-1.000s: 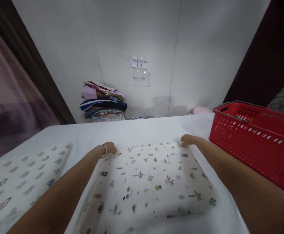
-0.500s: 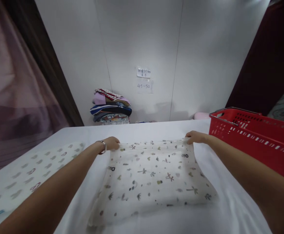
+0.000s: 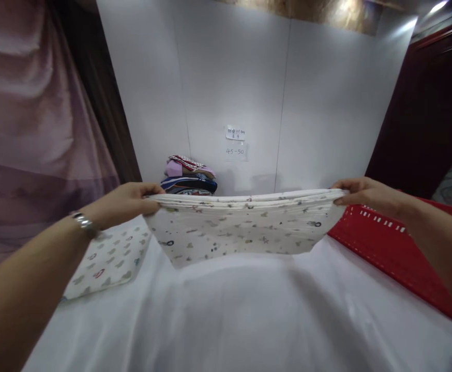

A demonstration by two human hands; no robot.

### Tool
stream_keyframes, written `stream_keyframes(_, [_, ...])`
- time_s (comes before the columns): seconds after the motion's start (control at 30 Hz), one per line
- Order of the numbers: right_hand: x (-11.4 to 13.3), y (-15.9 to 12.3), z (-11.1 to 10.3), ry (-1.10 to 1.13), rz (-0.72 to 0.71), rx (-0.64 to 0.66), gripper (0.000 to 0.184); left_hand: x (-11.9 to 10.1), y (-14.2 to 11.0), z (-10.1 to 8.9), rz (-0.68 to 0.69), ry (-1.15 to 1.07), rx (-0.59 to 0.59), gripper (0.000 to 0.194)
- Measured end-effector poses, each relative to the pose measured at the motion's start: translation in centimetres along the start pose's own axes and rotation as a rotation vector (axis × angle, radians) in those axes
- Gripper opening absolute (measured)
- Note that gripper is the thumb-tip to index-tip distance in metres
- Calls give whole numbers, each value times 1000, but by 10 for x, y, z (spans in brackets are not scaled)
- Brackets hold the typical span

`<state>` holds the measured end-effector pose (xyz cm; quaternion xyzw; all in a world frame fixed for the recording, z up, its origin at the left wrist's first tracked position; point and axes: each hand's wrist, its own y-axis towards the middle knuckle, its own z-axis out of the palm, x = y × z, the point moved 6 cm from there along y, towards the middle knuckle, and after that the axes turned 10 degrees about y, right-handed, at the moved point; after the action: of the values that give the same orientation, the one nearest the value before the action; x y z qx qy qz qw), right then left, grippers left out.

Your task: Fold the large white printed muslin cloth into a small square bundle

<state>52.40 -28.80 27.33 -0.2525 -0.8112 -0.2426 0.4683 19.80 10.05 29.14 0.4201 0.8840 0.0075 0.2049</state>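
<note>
A white cloth (image 3: pixel 245 225) printed with small palm trees and other motifs is stretched between my two hands, its folded layers showing along the top edge. My left hand (image 3: pixel 142 199), with a silver band at the wrist, pinches the top left corner. At the top right corner, my right hand (image 3: pixel 352 192) grips the same edge between thumb and fingers. The cloth hangs down from this raised edge, and its lower part reaches the white table cover (image 3: pixel 241 310).
To the left lies another folded white cloth (image 3: pixel 113 253) with grey and red prints. A red plastic basket (image 3: pixel 396 258) stands on the right, partly behind my right arm. Beyond the table, a pile of folded fabrics (image 3: pixel 189 181) rests by the white wall (image 3: pixel 229 77), which bears paper labels (image 3: pixel 236 151).
Both hands have lifted the far edge of the printed cloth off the table, bringing it higher and closer. The cloth now hangs instead of lying flat. The view has tilted up.
</note>
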Motion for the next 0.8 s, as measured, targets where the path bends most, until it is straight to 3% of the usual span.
stream_keyframes(0.07, [13,-20,-12,44,-25,-31,26,0,-22,-11,69,-159,80,48])
stream_keyframes(0.2, [29,-38,-24,95,-105,-105,32,3,-43,-34,61,-294,-28,52])
stream_keyframes(0.3, [14,-30,-14,153,-80,-78,31,2,-35,-17,91,-305,21,49])
stream_keyframes(0.4, [-35,-4,10,175,22,-22,35,11,-13,38,61,-218,145,48])
stream_keyframes(0.57, [-158,54,76,92,242,46,37,33,25,173,-77,-18,343,42])
stream_keyframes(0.63, [-198,71,97,-113,316,21,33,42,38,215,-158,38,354,37])
stream_keyframes(0.7, [-225,83,110,-187,344,9,32,50,52,241,-188,69,351,33])
stream_keyframes(0.8, [-245,96,112,-181,333,-6,37,64,70,256,-186,70,342,38])
